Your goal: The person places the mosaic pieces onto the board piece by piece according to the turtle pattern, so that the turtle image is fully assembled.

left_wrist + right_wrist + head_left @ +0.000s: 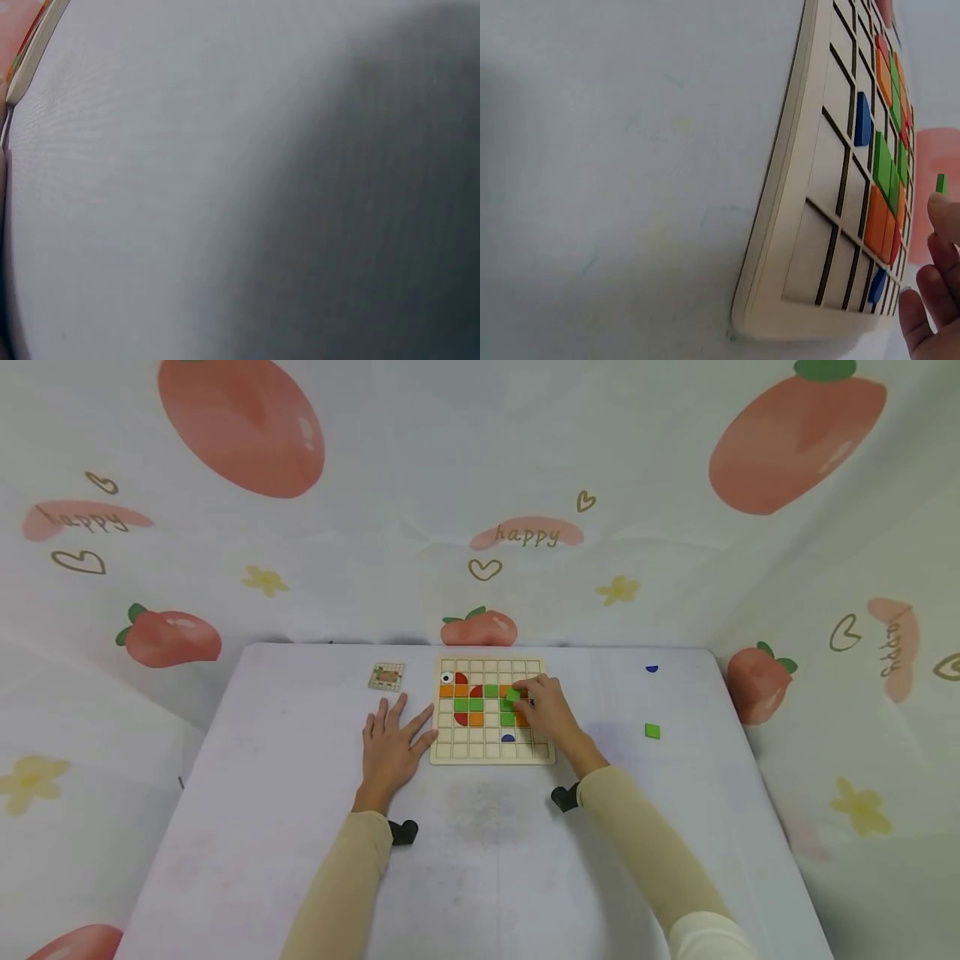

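A wooden grid board (pixel 487 760) lies on the table, holding red, orange, green and blue tiles in several of its cells. Over the right half of it, my right hand (pixel 553 717) pinches a green square tile (pixel 513 695) between thumb and fingertips. The right wrist view shows that tile (pixel 941 184) edge-on, raised above the board. My left hand (pixel 390 750) rests palm down with spread fingers on the table, its thumb and index fingertip at the board's left edge. Only a corner of the board (pixel 30 67) shows in the left wrist view.
A small patterned picture card (pixel 387 677) lies left of the board. On the right side of the table are a loose green square tile (pixel 652 732) and, farther back, a blue half-round tile (pixel 652 669). A printed cloth (pixel 390 602) hangs behind the table.
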Tool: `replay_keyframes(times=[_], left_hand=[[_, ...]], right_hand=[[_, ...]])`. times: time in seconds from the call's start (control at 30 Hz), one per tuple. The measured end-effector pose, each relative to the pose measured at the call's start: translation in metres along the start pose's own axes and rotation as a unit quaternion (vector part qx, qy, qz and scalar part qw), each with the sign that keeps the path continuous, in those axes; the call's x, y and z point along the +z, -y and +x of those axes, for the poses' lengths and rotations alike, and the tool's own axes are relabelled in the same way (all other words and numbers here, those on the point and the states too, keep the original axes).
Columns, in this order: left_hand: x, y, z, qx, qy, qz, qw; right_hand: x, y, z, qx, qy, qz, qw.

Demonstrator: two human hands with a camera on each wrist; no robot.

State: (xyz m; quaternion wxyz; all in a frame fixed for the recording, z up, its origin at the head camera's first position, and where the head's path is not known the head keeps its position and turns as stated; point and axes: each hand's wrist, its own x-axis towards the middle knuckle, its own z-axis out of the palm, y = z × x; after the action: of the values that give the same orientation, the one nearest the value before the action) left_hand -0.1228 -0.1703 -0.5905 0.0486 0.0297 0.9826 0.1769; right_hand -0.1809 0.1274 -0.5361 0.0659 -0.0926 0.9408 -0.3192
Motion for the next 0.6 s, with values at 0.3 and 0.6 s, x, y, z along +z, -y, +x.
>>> replay_keyframes(times=[0.3, 0.6], left_hand=[[0.001, -0.001, 0.001, -0.001, -0.004, 0.000, 1.0000], [0.000, -0.001, 0.000, -0.003, -0.001, 0.003, 1.0000]], right_hand=[[0.015, 0.010, 0.013, -0.031, 0.015, -0.051, 0.998], [0.020, 0.016, 0.016, -0.063, 0.030, -0.085, 0.994]])
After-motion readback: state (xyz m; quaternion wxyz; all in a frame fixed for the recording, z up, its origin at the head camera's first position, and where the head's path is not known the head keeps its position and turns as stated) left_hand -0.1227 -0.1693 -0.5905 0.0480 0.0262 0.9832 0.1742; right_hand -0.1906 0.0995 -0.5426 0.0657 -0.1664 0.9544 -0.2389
